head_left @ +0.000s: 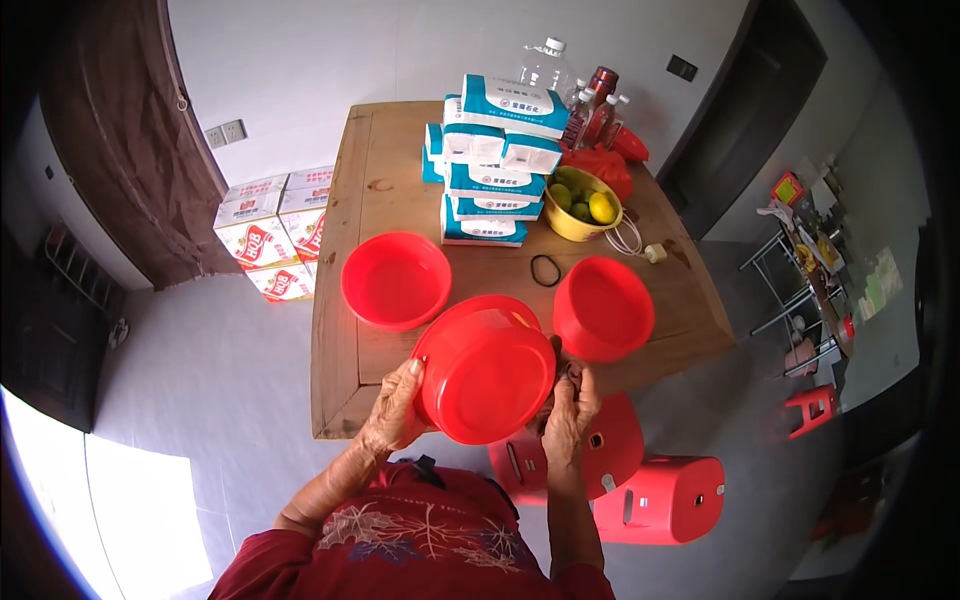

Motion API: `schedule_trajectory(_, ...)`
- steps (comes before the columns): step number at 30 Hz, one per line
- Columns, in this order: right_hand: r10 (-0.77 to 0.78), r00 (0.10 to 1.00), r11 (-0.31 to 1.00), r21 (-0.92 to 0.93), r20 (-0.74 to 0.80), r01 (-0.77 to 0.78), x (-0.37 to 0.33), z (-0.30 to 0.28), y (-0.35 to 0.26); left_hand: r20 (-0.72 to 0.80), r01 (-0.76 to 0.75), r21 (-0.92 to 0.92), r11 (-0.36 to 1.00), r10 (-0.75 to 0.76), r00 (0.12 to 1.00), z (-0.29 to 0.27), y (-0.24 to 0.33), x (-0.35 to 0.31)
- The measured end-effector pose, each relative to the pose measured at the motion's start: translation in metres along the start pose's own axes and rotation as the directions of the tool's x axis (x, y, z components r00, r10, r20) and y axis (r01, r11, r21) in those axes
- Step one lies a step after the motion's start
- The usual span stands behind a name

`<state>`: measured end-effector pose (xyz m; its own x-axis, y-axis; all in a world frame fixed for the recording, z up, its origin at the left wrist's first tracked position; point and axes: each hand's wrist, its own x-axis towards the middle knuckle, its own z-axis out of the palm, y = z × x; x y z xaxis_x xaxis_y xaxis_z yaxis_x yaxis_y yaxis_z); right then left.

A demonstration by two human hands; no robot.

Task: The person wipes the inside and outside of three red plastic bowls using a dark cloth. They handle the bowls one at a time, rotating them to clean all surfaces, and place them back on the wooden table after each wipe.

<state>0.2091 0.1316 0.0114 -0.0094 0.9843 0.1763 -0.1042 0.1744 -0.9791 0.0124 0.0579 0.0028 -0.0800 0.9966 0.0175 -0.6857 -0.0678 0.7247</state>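
A red plastic basin (492,385) is held up tilted in front of me, its round underside turned toward me. The fingers of my left hand (393,408) are closed on the basin's left edge, thumb on the outside. On the other side, my right hand (568,418) is closed around a dark, crumpled cloth-like piece (572,372) against the basin's right side; much of that piece is hidden behind the basin. Two more red basins stand on the wooden table (400,190): one at the left (397,282), one at the right (604,308).
Stacked blue-and-white tissue packs (495,180) stand at the table's back, beside a yellow bowl (575,229) of green and yellow fruit. A black loop (545,270) lies mid-table. Red stools (665,500) stand by the front edge, cartons (268,240) at the left.
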Motion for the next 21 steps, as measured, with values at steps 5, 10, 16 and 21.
schedule_trajectory(5,-0.338,0.941,0.904,-0.288,-0.023,0.317,0.000,0.019,-0.015,-0.001,-0.114,0.171,0.979,0.116,0.993,0.005,-0.005,0.001)
schedule_trajectory(10,-0.661,0.721,0.636,-0.356,0.209,0.685,-0.027,0.046,-0.022,-0.077,-0.127,0.216,0.968,0.147,0.986,0.021,-0.018,0.001)
schedule_trajectory(16,-0.713,0.461,0.401,-0.232,0.529,0.886,-0.014,0.047,-0.047,0.102,-0.047,0.332,0.942,0.014,0.995,-0.017,-0.023,-0.002)
schedule_trajectory(21,-0.476,0.726,0.712,-0.268,0.496,0.649,0.025,0.027,-0.064,0.097,-0.054,0.316,0.947,0.025,0.995,-0.005,-0.012,-0.015)
